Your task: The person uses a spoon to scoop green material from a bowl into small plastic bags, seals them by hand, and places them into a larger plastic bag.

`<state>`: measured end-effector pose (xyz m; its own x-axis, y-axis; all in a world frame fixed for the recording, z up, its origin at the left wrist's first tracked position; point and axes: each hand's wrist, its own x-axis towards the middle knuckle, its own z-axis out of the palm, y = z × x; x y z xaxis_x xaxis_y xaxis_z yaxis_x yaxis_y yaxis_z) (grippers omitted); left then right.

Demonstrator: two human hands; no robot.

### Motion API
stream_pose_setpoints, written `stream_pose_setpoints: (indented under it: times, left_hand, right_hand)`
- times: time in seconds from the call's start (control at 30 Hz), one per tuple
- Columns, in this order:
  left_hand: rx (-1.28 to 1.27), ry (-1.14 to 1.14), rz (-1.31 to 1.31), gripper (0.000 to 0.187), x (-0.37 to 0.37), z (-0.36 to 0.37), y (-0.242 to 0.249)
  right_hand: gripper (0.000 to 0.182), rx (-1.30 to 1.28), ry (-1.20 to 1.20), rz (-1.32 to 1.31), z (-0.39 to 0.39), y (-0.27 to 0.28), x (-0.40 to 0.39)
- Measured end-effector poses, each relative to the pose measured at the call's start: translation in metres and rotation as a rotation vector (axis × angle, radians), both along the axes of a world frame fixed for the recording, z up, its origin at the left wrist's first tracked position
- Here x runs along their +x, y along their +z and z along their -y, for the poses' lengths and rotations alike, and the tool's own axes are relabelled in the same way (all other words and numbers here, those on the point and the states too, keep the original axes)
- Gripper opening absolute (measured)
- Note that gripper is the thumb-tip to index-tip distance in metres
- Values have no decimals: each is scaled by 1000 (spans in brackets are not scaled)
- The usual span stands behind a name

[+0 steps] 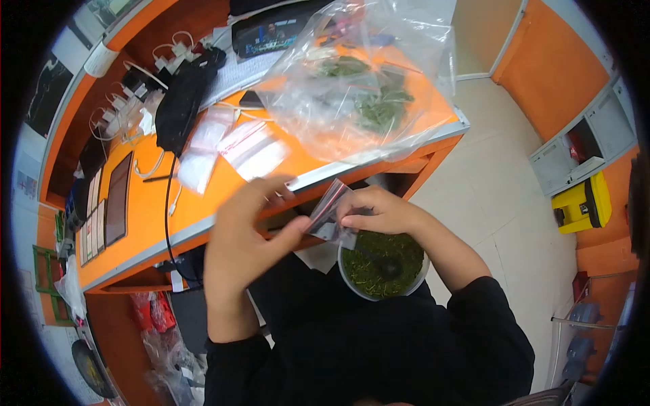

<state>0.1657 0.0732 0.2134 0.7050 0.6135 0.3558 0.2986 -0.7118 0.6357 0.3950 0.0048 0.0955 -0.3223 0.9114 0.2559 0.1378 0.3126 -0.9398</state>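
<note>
Left hand (240, 233) and right hand (379, 211) both pinch a small clear zip bag (330, 216) with fingers closed on it, held just above a bowl (349, 279) of green dried leaves on lap. Far: large plastic bag (359, 81) with greens on orange table (145, 216).

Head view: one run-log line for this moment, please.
left hand: pinching small zip bag | right hand: holding same bag | below: bowl of green flakes | desk: large clear bag

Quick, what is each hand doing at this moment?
Left hand: closed on one edge of the small zip bag.
Right hand: pinching the same bag above the bowl of green leaves.
</note>
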Motion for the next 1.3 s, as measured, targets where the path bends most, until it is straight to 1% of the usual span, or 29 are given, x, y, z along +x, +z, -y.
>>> stream_pose_setpoints:
  times: [0.03, 0.1, 0.13, 0.2, 0.23, 0.27, 0.3, 0.33, 0.37, 0.4, 0.43, 0.47, 0.5, 0.57, 0.6, 0.63, 0.7, 0.77, 0.8, 0.87, 0.9, 0.97, 1.0, 1.07, 1.1, 1.17, 1.2, 1.27, 1.3]
  left_hand:
    - [-210, -33, 35, 38, -4, 6, -20]
    - [-458, -41, 31, 26, -15, 17, -38]
    - [-474, -29, 33, 26, -19, 19, -42]
    - [-343, -100, -68, 13, -30, 23, -50]
    - [-353, -86, -63, 13, -38, 23, -54]
    - [-385, -60, 39, 12, -47, 22, -58]
    - [-413, -35, 141, 15, -54, 22, -62]
    - [-329, 44, 240, 21, -58, 21, -63]
    - [-328, 51, 241, 21, -58, 24, -61]
    - [-233, 119, 222, 22, -53, 29, -57]
    - [-137, 186, 205, 22, -47, 34, -55]
    - [128, 143, 153, 21, -39, 32, -67]
    - [249, 105, 77, 17, -30, 35, -69]
    - [342, 53, -32, 15, -16, 40, -75]
    - [343, 60, -28, 15, -11, 42, -78]
    - [303, 47, 3, 16, -6, 43, -82]
    - [266, 54, 40, 18, -7, 42, -82]
    - [136, -58, 58, 17, -11, 40, -79]
    - [140, -41, 61, 17, -14, 37, -81]
    - [-176, -195, 74, 18, -19, 31, -85]
    - [-173, -187, 75, 18, -21, 31, -83]
    - [-480, -112, 100, 18, -23, 32, -77]
    - [-479, -112, 100, 18, -22, 33, -81]
    - [259, -78, 188, 17, -16, 35, -95]
    - [256, -82, 188, 17, -17, 34, -96]
    - [419, 52, 184, 19, -20, 31, -96]
    - [413, 46, 186, 19, -22, 30, -93]
    - [209, 17, 53, 18, -28, 30, -80]
    - [206, 9, 52, 18, -31, 32, -67]
  right_hand:
    - [16, 27, 36, 71, -1, -1, 0]
    - [17, 39, 86, 142, -3, -1, -1]
    - [17, 5, 179, 182, -4, 1, -2]
    - [18, -38, 289, 220, -4, 3, -13]
    - [18, -1, 198, 171, -4, 4, -20]
    - [19, 37, 108, 123, -4, 4, -26]
    - [19, 33, 123, 126, -6, 3, -29]
    - [21, 199, -24, 99, -7, 0, -29]
    - [23, 366, -177, 67, -8, -2, -28]
    - [27, 403, -184, 108, -7, -5, -22]
    - [27, 409, -182, 109, -6, -3, -22]
    - [28, 299, -54, 127, -3, 0, -23]
    - [29, 187, 75, 147, -1, 5, -25]
    - [24, 171, 133, 198, -4, 9, -36]
    - [23, 259, 123, 203, -6, 5, -40]
    - [22, 348, 116, 208, -8, 3, -44]
    - [19, 318, 149, 241, -7, 9, -38]
    - [16, 304, 201, 288, -8, 9, -35]
    - [16, 310, 218, 290, -7, 8, -36]
    - [14, 289, 225, 177, -4, 7, -41]
    - [14, 292, 233, 178, -2, 7, -43]
    - [11, 349, 141, 237, 0, 11, -47]
    - [11, 349, 142, 237, -1, 13, -48]
    - [10, 336, 33, 331, -1, 13, -49]
    - [10, 333, 30, 331, -3, 11, -48]
    - [5, 310, -90, 410, -7, 5, -42]
    - [10, 320, -114, 430, -6, 5, -45]
    - [11, 287, -116, 393, -8, 3, -45]
    - [13, 266, -113, 354, -9, 3, -44]
